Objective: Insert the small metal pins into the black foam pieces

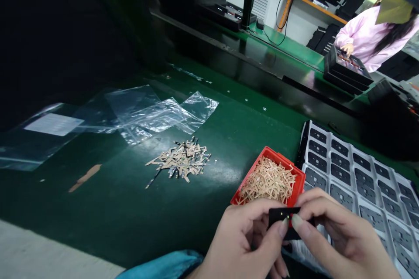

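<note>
Between my two hands is a small flat black plate (pixel 276 215) with a red spot and tiny yellowish dots on it. My left hand (pixel 247 237) pinches its left end, the thumb lying on its face. On the other end, my right hand (pixel 334 231) grips with thumb and forefinger, the two thumbs close together. Fingers cover much of the plate. Just beyond the hands stands a red bin (pixel 250 174) holding many small tan strips (pixel 268 178). To the right lies a pale compartment tray (pixel 322 139) with black plates in its pockets.
A loose pile of tan and dark strips (pixel 185 159) lies on the green table (pixel 131 209). Clear plastic bags (pixel 157 115) and a brown scrap (pixel 85 178) are further left. Across a dark raised ledge, a person in pink (pixel 368 35) handles stacked black trays (pixel 343 72).
</note>
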`<state>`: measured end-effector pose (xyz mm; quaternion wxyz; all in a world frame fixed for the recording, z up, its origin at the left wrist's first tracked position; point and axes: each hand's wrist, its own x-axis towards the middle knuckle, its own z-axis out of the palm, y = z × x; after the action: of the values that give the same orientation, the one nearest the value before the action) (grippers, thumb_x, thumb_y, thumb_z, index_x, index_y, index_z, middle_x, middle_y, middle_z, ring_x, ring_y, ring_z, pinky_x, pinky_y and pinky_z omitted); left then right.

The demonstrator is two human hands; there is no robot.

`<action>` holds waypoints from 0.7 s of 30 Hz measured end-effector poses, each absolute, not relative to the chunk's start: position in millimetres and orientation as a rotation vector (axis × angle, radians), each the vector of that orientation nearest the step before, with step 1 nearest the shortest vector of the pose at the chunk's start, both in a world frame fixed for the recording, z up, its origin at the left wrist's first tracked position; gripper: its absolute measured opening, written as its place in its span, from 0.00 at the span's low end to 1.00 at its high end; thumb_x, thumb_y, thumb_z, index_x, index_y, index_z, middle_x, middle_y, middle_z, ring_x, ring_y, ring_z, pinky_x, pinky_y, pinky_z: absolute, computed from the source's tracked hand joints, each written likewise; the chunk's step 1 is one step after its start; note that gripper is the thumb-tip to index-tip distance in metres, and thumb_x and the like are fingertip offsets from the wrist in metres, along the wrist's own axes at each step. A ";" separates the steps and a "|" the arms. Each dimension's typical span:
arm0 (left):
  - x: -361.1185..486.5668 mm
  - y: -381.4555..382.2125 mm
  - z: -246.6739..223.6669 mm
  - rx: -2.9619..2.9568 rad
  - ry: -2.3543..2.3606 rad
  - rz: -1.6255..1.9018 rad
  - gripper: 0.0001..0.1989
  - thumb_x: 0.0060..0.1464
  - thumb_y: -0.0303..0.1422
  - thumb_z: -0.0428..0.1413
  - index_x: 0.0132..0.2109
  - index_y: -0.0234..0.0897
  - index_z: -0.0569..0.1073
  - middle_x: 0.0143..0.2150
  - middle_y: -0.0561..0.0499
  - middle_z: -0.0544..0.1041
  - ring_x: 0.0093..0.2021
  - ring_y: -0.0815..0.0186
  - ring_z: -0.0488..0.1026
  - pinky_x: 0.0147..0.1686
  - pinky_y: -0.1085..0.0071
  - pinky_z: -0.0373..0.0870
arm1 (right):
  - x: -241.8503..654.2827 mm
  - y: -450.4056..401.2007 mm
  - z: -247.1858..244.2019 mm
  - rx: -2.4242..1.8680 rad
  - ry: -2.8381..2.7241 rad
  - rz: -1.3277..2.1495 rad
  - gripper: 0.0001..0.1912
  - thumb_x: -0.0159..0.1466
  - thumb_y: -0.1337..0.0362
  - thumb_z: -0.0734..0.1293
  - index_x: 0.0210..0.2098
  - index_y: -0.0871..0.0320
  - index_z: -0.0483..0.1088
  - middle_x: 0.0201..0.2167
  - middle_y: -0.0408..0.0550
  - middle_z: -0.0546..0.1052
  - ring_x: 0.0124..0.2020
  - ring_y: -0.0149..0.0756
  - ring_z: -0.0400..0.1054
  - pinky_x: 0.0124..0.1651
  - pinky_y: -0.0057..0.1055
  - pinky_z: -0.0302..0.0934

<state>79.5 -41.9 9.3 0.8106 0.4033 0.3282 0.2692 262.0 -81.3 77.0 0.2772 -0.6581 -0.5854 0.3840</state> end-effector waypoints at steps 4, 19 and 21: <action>76.1 -41.8 10.3 0.888 0.707 0.589 0.14 0.67 0.42 0.58 0.48 0.37 0.82 0.21 0.53 0.75 0.18 0.72 0.75 0.21 0.81 0.74 | 262.4 -80.3 76.7 -1.759 -1.518 1.131 0.08 0.72 0.58 0.67 0.37 0.50 0.76 0.37 0.42 0.78 0.38 0.32 0.76 0.42 0.25 0.73; 77.3 -42.9 12.7 0.965 0.746 0.640 0.11 0.67 0.37 0.59 0.48 0.38 0.84 0.20 0.54 0.75 0.17 0.69 0.78 0.20 0.80 0.76 | 261.5 -78.6 76.6 -1.794 -1.543 1.116 0.10 0.73 0.57 0.67 0.37 0.50 0.76 0.37 0.43 0.78 0.37 0.33 0.76 0.41 0.27 0.73; 77.0 -44.2 12.0 0.986 0.756 0.661 0.11 0.66 0.37 0.59 0.49 0.40 0.85 0.20 0.54 0.75 0.18 0.68 0.79 0.20 0.81 0.76 | 261.7 -78.6 75.3 -1.790 -1.550 1.099 0.10 0.73 0.57 0.66 0.36 0.50 0.75 0.37 0.43 0.78 0.38 0.33 0.76 0.41 0.27 0.73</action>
<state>77.0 -44.2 12.0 0.7626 0.4532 0.3474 0.3039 261.7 -78.6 75.3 0.2625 -0.6618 -0.5728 0.4061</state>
